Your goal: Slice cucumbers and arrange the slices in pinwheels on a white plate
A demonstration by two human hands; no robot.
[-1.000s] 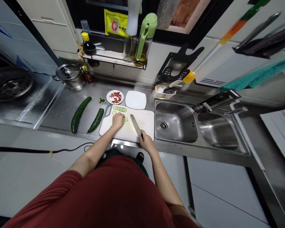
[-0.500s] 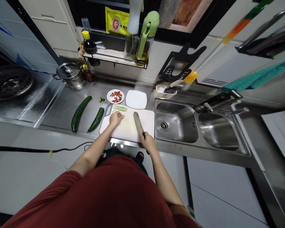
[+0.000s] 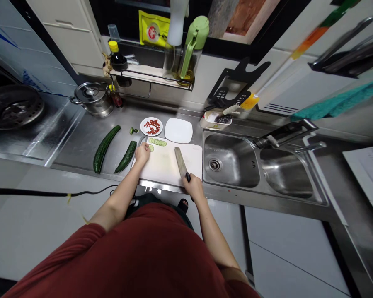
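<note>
I see the bare left hand [image 3: 142, 153] stretched forward, fingers [image 3: 146, 147] bent; to its right, farther back, the bare right hand [image 3: 193, 186] is clenched in a grip.

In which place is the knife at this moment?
In the head view, the knife is held in the right hand, over the right half of the white cutting board, left of the sink.

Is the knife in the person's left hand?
No, the right hand grips the knife by its black handle.
</note>
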